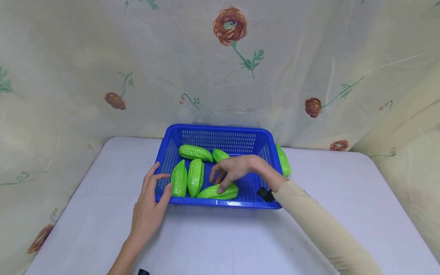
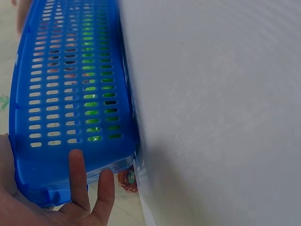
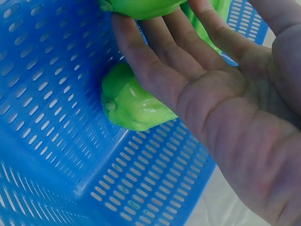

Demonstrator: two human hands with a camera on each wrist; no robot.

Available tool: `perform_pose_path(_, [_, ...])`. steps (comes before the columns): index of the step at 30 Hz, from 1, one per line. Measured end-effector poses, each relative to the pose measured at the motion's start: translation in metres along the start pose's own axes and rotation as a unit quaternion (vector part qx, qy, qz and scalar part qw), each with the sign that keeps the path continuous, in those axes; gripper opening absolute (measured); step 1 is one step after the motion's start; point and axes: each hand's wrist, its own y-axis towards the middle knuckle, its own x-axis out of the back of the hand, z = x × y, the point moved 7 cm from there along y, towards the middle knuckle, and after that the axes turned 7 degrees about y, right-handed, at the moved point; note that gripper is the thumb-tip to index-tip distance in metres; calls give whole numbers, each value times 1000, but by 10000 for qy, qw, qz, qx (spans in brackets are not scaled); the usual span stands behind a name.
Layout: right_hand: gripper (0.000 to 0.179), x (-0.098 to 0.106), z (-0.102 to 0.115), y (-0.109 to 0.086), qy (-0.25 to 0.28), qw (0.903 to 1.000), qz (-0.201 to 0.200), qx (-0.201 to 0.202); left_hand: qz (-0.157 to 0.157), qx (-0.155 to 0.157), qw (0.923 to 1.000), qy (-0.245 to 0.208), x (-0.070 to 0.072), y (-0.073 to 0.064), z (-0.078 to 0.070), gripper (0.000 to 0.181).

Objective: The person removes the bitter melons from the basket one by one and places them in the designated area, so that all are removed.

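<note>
A blue plastic basket (image 1: 223,203) with slotted walls stands on the table, holding several light green, ridged bitter gourds. My left hand (image 1: 151,206) grips its front left corner, two fingers lying along the slotted outer wall in the left wrist view. Inside, my right hand (image 1: 233,170) holds the front bitter gourd (image 1: 223,192), thumb on its near side and fingers on its far side. In the right wrist view the gourd (image 2: 91,127) shows only through the slots of the left view, while the fingertips meet a gourd (image 3: 146,7) that partly hides them.
Two gourds stand lengthwise at the basket's left, including one bitter gourd (image 1: 195,177); another gourd (image 1: 195,152) lies behind them. Outside the right wall rests one more gourd (image 1: 283,160). The white-covered table (image 1: 103,214) backs onto a flowered curtain (image 1: 144,76).
</note>
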Motion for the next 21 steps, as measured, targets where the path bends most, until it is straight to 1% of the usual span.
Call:
perform_pose_path(11, [52, 1, 1, -5, -45, 10000, 35, -36, 92, 34, 10000, -6, 0, 1, -1, 35])
perform_pose_path(21, [54, 3, 1, -10, -24, 9998, -57, -208, 71, 83, 9999, 9, 0, 0, 1, 34])
